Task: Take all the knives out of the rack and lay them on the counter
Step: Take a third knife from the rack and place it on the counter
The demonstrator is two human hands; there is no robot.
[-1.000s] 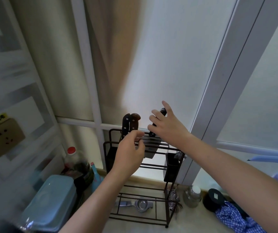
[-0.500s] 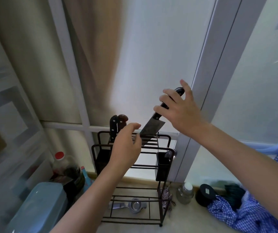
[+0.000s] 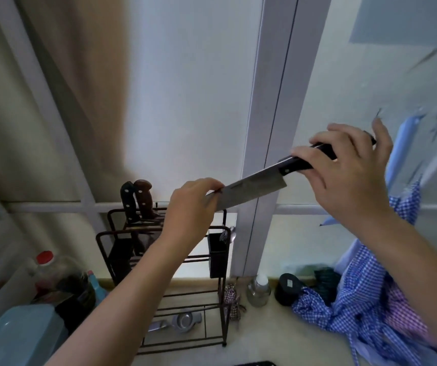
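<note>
Up close, a pale window (image 3: 191,83) with a grey frame is filling the back of the view, and a beige surface (image 3: 278,328) is running along below it. Across the right side a blue checked cloth (image 3: 365,307) is lying heaped on the surface. In the lower left corner a light blue box (image 3: 19,336) is sitting, with a bottle (image 3: 47,270) with a red cap standing just behind it. Between these a dark wire rack (image 3: 185,299) is standing upright on the surface, a black cup (image 3: 218,253) hanging on its right side and a metal squeezer (image 3: 177,322) lying on its bottom shelf.

The right hand (image 3: 354,178) is wrapping its fingers tight around the black handle of a cleaver (image 3: 251,191), holding it in the air above and to the right of the rack, clear of the slots, blade slanting down to the left. The left hand (image 3: 191,210) is pinching the far end of the blade between thumb and fingers, closed on the steel.

Two knives are standing upright in the top left slots of the rack, side by side and touching: a black-handled knife (image 3: 127,200) on the left and a brown-handled knife (image 3: 144,198) on the right. Beside the rack's right foot a small metal jar (image 3: 259,290) and a round black lid (image 3: 288,287) are resting near the cloth.
</note>
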